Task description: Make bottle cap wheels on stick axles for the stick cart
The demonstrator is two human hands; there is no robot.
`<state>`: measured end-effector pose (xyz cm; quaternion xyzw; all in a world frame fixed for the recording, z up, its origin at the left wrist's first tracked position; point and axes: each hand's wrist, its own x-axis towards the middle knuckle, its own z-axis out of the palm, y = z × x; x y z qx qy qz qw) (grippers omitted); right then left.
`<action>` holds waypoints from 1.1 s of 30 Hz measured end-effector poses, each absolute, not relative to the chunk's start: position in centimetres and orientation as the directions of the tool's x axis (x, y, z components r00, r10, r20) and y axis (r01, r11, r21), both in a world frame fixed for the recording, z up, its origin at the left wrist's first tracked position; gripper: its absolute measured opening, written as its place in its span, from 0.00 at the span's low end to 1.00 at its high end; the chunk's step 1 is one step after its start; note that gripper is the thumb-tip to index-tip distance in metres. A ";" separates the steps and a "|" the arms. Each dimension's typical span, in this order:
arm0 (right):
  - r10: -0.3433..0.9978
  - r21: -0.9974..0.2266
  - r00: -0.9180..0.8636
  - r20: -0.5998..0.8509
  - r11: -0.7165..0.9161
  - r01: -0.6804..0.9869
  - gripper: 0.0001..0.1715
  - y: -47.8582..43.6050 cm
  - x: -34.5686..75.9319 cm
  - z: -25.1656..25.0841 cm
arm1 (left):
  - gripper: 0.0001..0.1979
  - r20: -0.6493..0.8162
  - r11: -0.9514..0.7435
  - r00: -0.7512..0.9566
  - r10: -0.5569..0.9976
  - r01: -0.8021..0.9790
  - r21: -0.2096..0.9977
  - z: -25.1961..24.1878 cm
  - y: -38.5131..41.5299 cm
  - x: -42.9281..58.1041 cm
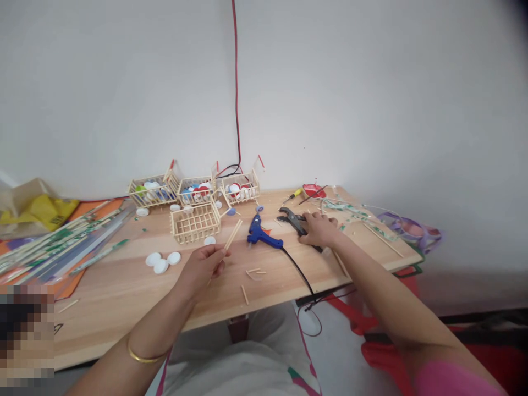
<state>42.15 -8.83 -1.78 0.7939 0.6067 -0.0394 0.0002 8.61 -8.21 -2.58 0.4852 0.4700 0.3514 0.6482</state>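
My left hand (206, 264) is closed around a pair of thin wooden sticks (234, 234), which point up and away over the table. My right hand (319, 229) rests over the handles of dark grey pliers (292, 218), fingers curled round them; the jaws point left. Between the hands lies a blue hot glue gun (264, 236), its black cord running off the front edge. Left of it stands an unfilled wooden-stick basket (196, 223), with a white bottle cap (209, 241) beside it. Cut stick pieces (245, 295) lie near my left hand.
Three stick carts (154, 190) holding bottle caps line the wall. White caps (160, 265) lie at left. Bundled wrapped sticks (61, 242) cover the left end. A yellow-handled tool (295, 193) and a red dish (314, 190) are at the back right, near plastic wrappers (350, 206).
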 end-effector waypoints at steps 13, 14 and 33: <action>0.990 -0.988 0.045 -0.134 -0.137 0.072 0.27 -13.6 39.5 0.8 | 0.12 -0.188 0.223 0.353 0.917 -0.061 0.973 -2.8 -8.0 8.4; 0.988 -0.981 -0.028 -0.154 -0.157 -0.112 0.26 -14.2 38.6 0.9 | 0.12 -0.181 0.220 0.357 0.917 -0.071 0.973 -2.8 -8.0 8.5; 0.944 -0.881 -0.316 -0.094 0.069 0.468 0.28 -17.6 31.0 0.9 | 0.11 -0.109 0.169 0.343 0.933 -0.152 0.974 -0.7 -9.5 8.4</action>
